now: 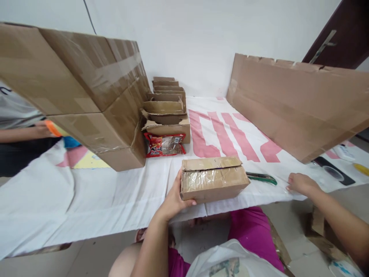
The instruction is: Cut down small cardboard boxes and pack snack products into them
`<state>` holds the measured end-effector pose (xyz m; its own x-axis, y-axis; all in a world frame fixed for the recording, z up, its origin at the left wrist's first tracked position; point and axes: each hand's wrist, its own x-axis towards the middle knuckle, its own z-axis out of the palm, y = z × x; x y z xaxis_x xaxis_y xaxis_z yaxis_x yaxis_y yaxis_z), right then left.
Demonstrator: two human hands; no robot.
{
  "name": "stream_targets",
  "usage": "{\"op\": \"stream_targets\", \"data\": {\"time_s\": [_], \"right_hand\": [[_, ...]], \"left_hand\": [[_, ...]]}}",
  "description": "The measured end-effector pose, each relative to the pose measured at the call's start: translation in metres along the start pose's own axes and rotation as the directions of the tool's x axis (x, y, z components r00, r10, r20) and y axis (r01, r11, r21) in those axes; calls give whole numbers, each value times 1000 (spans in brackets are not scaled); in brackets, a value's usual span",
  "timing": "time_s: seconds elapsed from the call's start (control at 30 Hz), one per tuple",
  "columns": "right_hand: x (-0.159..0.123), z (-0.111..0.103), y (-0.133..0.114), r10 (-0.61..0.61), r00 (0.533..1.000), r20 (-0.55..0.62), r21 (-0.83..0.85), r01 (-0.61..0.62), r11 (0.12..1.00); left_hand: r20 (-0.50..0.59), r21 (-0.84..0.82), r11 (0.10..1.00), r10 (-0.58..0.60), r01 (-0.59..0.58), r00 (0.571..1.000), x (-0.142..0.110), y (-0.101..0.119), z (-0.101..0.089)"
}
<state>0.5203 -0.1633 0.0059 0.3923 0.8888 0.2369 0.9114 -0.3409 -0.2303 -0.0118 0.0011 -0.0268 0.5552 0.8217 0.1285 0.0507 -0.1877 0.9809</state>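
Observation:
A small cardboard box [215, 184] with shiny clear tape across it lies at the table's front edge. My left hand [176, 198] grips its left end, thumb along the lower front and fingers on the far side. Close to the box's right end lies a utility knife [262, 177] with a green handle. Farther right, my right hand [302, 184] is closed just above the cloth, apart from the knife; whatever its fingers hold is hidden. Behind the box rests a red packet of food [165, 145] with a see-through window.
Stacked taped cartons [115, 96] form a wall at left, beside a row of open boxes [168, 107]. A large cardboard panel [296, 104] stands at right, near a black phone-like slab [334, 171]. Beyond the cartons, another person's arm [23, 134] shows. White cloth [115, 200] covers the table.

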Motion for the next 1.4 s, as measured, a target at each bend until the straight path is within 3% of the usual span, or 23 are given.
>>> {"op": "stream_targets", "data": {"time_s": [0.1,0.23,0.33,0.47,0.57,0.63,0.83,1.03,1.13,1.23,1.33,1.4], "right_hand": [[11,-4,-26,-4,1000,24,-59,6,998],[21,-3,-74,-54,997,-63,-92,48,995],[22,-8,-123,-181,977,-110,-33,179,983],[10,-24,-193,-433,862,-263,110,473,874],[-3,-28,-229,-574,777,-258,171,622,764],[-9,-24,-241,-626,744,-236,208,668,715],[-16,-8,-241,-583,765,-274,241,641,729],[-13,-16,-243,-612,755,-236,248,656,713],[-7,-18,-233,-556,791,-255,275,610,743],[5,-8,-205,-410,860,-305,254,489,835],[13,12,-167,-313,947,-69,100,319,942],[12,26,-145,-247,963,105,-30,252,967]], "left_hand": [[-2,10,1000,-1,1,1000,-1,0,0],[-11,7,1000,1,-1,1000,-2,1,0],[-5,3,1000,12,-12,1000,-1,3,0],[-2,15,1000,17,-17,1000,-1,2,0],[-8,16,1000,2,-1,1000,-2,0,-1],[-6,22,1000,7,-7,1000,-3,0,-1],[18,95,994,46,-47,999,-3,1,-2],[9,131,990,49,-50,999,-3,1,-3],[2,127,991,46,-46,999,-4,1,-2],[-7,122,992,44,-43,999,-4,1,-2],[-6,110,993,43,-42,999,-4,1,-2],[-7,107,993,45,-44,999,-3,2,-2]]}}
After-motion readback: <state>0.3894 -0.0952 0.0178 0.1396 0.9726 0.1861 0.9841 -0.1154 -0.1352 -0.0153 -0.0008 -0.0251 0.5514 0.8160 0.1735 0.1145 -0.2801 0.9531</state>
